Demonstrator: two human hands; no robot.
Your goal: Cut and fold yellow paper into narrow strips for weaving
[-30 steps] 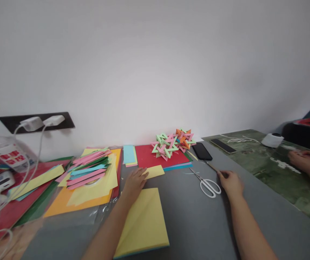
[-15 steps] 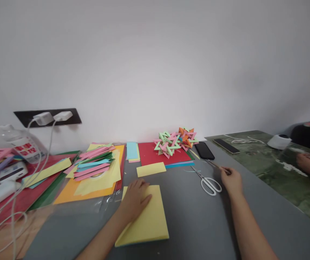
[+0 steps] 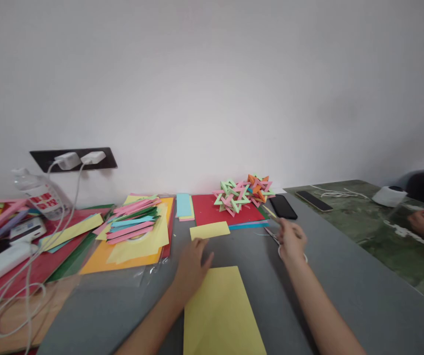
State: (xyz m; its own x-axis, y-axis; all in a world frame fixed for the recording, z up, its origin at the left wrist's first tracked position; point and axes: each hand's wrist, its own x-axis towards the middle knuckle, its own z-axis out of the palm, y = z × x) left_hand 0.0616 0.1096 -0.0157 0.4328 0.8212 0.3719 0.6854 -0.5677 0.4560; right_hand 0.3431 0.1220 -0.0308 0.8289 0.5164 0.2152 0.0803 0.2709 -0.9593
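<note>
The yellow sheet (image 3: 222, 315) is cut off by the bottom edge, its far left corner covered by the left hand (image 3: 191, 268), whose thumb and fingers are parted. Contact with the yellow strip (image 3: 212, 230) cannot be confirmed. Most of the scissors (image 3: 272, 235) is hidden by the curled right hand (image 3: 292, 241); whether anything is gripped there cannot be told. Beyond, two paper star models (image 3: 232, 198) are seen overlapping.
</note>
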